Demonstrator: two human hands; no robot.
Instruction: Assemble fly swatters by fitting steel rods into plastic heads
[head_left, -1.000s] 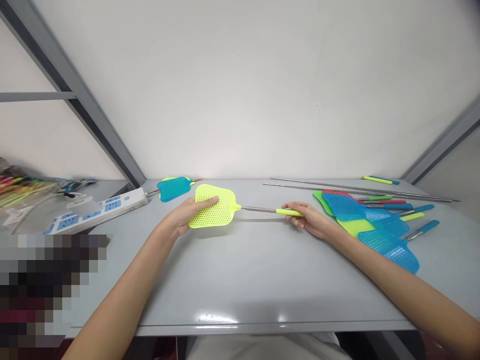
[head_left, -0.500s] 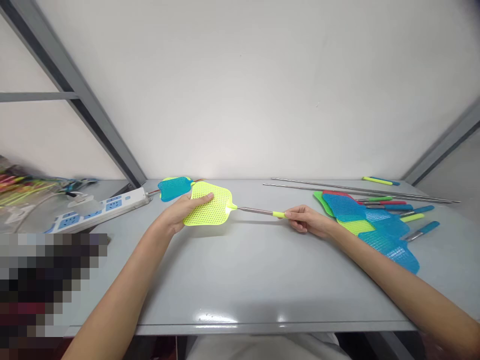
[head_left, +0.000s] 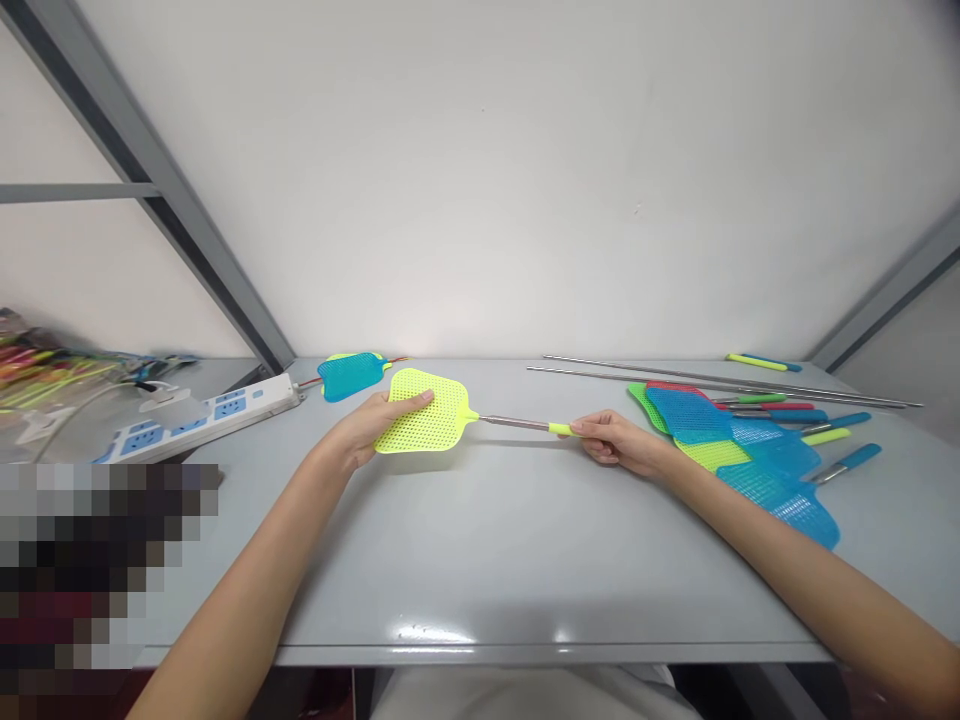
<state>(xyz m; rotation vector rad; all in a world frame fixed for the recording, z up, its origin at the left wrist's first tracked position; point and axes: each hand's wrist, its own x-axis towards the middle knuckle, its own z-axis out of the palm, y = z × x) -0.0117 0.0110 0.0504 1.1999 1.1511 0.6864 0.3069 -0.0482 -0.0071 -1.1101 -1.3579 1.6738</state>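
Observation:
A yellow fly swatter with a short metal rod is held level above the table between my two hands. My left hand grips the perforated head at its left side, thumb on top and the other fingers hidden beneath. My right hand pinches the yellow handle at the far end of the rod, its fingers curled. Close to my right forearm lies a pile of fly swatters in blue, green, red and yellow, overlapping, with their handles pointing right.
Behind my left hand lie blue and yellow swatter heads. A white power strip sits on the left. Long thin metal rods run along the back right, with yellow and blue handles beyond. The white wall bounds the grey table.
The swatter's head and my left hand have shifted slightly right and down. My right hand keeps its hold on the handle, nearly still.

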